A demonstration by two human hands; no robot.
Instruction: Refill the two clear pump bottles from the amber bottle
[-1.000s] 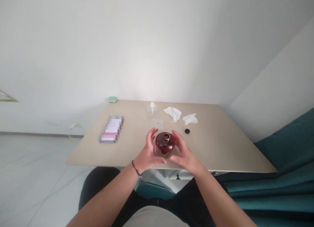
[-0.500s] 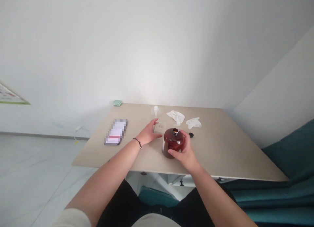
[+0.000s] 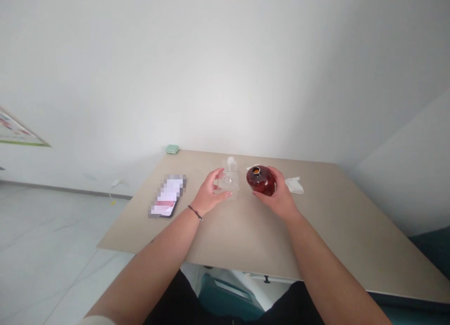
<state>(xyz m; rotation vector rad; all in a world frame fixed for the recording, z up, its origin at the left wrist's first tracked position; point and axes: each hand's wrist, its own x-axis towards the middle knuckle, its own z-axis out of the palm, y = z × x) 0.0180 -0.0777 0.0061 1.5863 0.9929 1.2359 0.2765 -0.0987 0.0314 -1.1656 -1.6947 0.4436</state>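
Red-brown bottle (image 3: pixel 260 180) nearer wall (image 3: pixel 225 72), perhaps above tabletop (image 3: pixel 242 231)

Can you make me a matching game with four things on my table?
1. Bottle
2. See-through container
3. Little box
4. Crumpled tissue

A. Pale green, at the table's far left corner
B. White, right of the right hand
C. Dark red, in the right hand
D. Clear, by the left hand

Pairs: 1-C, 2-D, 3-A, 4-B
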